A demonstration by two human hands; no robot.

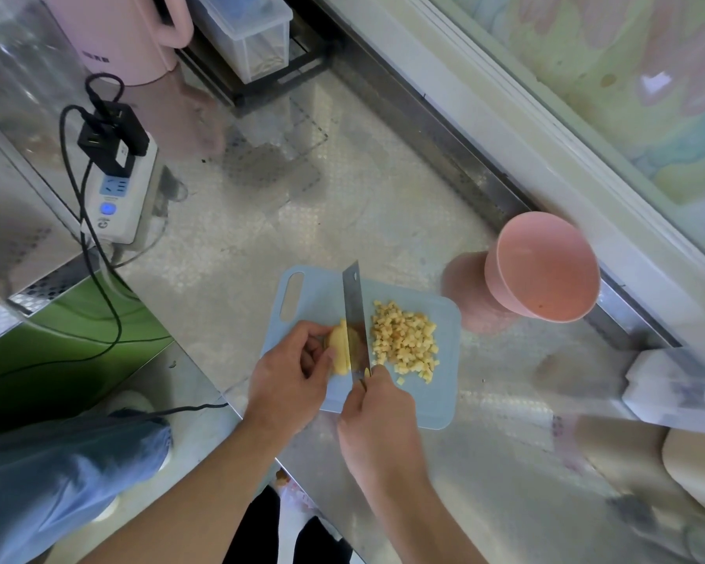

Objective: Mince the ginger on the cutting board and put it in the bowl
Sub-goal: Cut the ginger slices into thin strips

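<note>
A light blue cutting board [314,295] lies on the steel counter. On it sits a pale yellow ginger piece [339,352], which my left hand [290,380] holds with curled fingers. My right hand [377,405] grips the handle of a cleaver [355,315], whose blade stands edge-down against the right side of the ginger piece. A pile of small ginger cubes [406,339] lies on the board to the right of the blade. An empty pink bowl [546,270] stands on the counter beyond the board's right corner.
A white power strip [119,197] with black plugs and cables lies at the left. A pink kettle [123,34] and a clear plastic box [253,30] stand at the back. A white container [668,392] sits at the right edge. A glass wall runs behind the bowl.
</note>
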